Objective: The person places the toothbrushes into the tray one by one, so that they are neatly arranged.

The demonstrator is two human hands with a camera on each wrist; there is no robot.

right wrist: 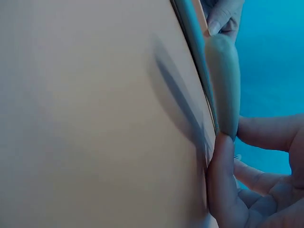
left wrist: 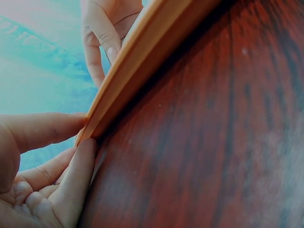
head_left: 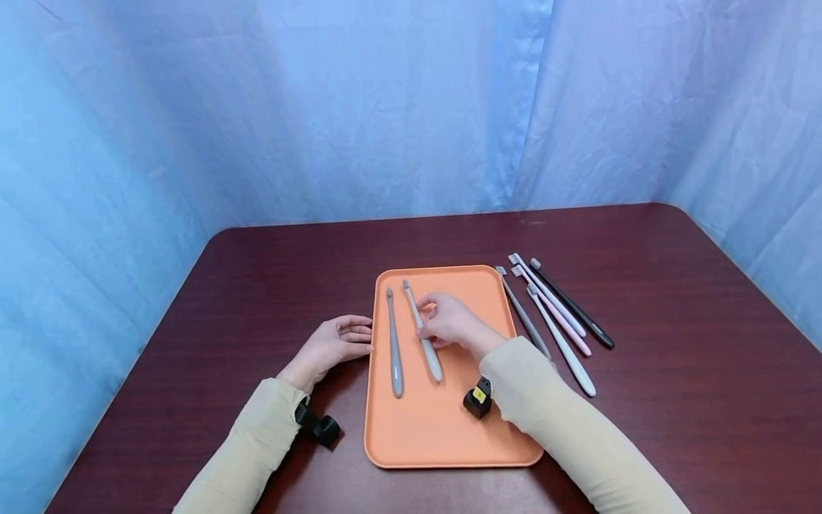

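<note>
1. Head view: an orange tray (head_left: 449, 428) lies on the dark counter (head_left: 257, 285), with two toothbrushes on its left half.
2. The right hand (head_left: 452, 323) pinches the light brush (head_left: 424, 335) at mid-handle; the brush lies on the tray, head pointing far.
3. The grey brush (head_left: 393, 346) lies just left of it, untouched.
4. The left hand (head_left: 334, 344) rests on the counter, its fingers relaxed and apart, fingertips touching the tray's left rim; it holds nothing.
5. Four more brushes (head_left: 559, 318) lie on the counter just right of the tray.
6. Right wrist view: thumb and fingers (right wrist: 223, 175) close on the brush handle (right wrist: 223, 80).
</note>
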